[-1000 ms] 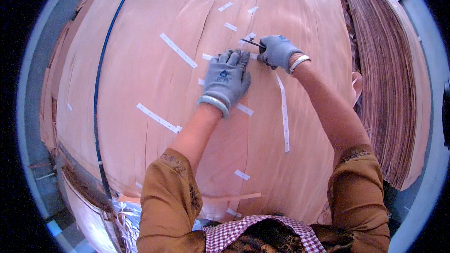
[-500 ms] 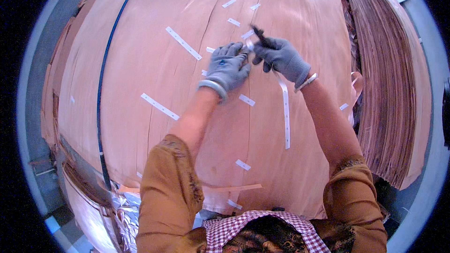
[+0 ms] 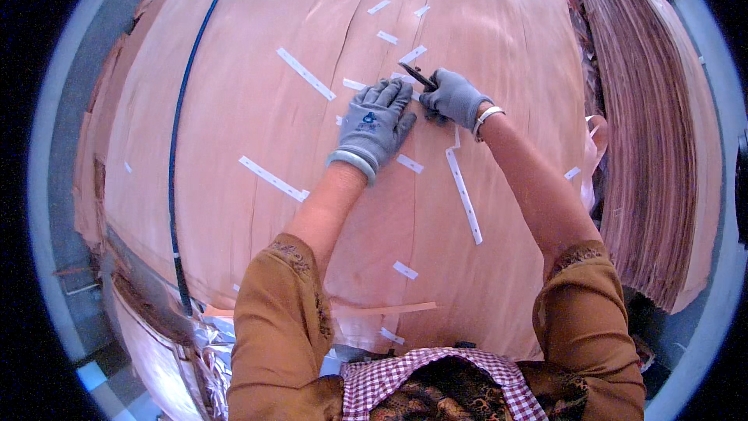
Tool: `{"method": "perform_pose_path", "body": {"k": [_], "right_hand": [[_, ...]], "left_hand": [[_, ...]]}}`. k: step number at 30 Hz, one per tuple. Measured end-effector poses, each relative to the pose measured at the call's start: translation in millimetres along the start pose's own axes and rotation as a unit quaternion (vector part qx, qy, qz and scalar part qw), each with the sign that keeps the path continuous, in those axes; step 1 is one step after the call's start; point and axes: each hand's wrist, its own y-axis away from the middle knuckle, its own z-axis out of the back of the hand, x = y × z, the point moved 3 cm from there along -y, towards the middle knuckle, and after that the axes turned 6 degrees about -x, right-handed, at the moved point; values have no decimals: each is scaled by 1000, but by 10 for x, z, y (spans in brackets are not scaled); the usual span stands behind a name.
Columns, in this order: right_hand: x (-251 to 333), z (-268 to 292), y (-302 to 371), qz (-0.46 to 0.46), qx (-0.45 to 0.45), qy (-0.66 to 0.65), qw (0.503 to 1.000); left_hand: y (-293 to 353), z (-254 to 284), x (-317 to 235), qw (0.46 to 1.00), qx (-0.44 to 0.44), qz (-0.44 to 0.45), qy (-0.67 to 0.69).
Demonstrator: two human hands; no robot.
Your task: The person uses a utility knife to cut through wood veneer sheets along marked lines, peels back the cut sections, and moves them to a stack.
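Observation:
My left hand [image 3: 372, 125], in a grey glove, lies flat on a large wood veneer sheet [image 3: 483, 296], its fingers extended and close together. A short piece of white perforated tape [image 3: 403, 78] sits at its fingertips. Just to the right, my gloved right hand [image 3: 452, 97] is closed around a slim dark tool [image 3: 416, 76] whose end points to the upper left; its exact kind does not show. Below this hand trails a long strip of the tape [image 3: 465, 196], its upper end reaching up under the hand. The right fingertips are mostly hidden.
Several short tape pieces [image 3: 386, 37] stick along cracks in the veneer. Longer strips [image 3: 305, 73] lie at left. A dark band [image 3: 175, 148] runs down the sheet's left side. At right stands a thick stack of veneer sheets [image 3: 650, 132]. Crumpled shiny wrapping [image 3: 218, 343] is at lower left.
The dark tool has tilted lower, and my right hand has shifted slightly left and down. The hanging tape strip has swung so its upper part lies further left. My left hand stays nearly in place.

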Motion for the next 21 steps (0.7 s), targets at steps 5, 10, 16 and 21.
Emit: {"method": "perform_pose_path", "body": {"k": [5, 10, 16, 21], "right_hand": [[-51, -50, 24, -53, 27, -98, 993], [-155, -45, -13, -15, 25, -136, 990], [-193, -65, -51, -30, 63, -153, 986], [-128, -27, 0, -33, 26, -71, 997]], "left_hand": [[45, 13, 27, 999, -18, 24, 29], [93, -48, -78, 997, -46, 53, -19], [148, -196, -88, 995, -35, 61, -65], [45, -97, -209, 994, -13, 29, -109]]}}
